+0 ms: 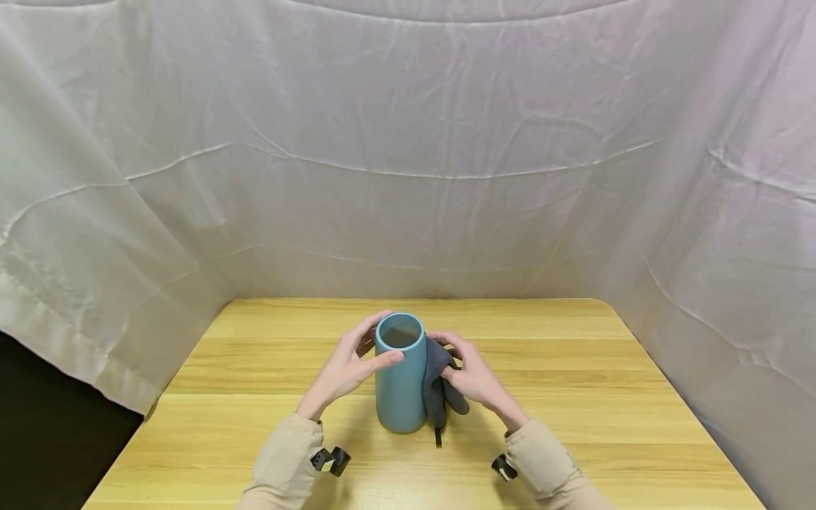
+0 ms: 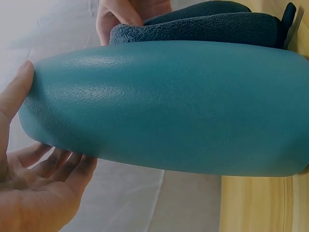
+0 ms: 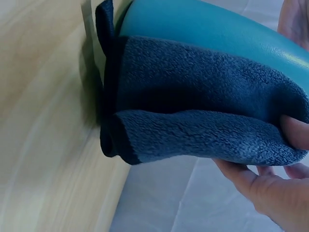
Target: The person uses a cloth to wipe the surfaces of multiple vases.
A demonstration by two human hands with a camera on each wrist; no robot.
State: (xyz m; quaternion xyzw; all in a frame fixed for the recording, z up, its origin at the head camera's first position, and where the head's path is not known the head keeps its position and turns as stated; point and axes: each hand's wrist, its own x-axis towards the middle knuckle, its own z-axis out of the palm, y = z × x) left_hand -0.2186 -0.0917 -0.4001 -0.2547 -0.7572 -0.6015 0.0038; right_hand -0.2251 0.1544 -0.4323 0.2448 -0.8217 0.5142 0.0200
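Observation:
A tall blue-green vase [image 1: 400, 389] with an open round mouth stands upright on the wooden table. My left hand [image 1: 349, 365] grips it near the rim, thumb on the near side and fingers around the far left. In the left wrist view the vase [image 2: 164, 106] fills the middle, with the left hand [image 2: 43, 193] at its top end. On the right, my right hand [image 1: 470, 372] pinches a folded dark grey cloth [image 1: 435, 386] against the vase's side. The fluffy cloth [image 3: 193, 77] hangs down in folds, a dark loop [image 3: 105, 26] at its lower corner.
The light wooden table [image 1: 255, 368] spreads out on both sides of the vase. Pale fabric sheets [image 1: 408, 212] hang behind the table and along both sides. Each sleeved wrist carries a small black camera mount [image 1: 330, 460]. A dark area [image 1: 51, 425] lies beyond the table's left edge.

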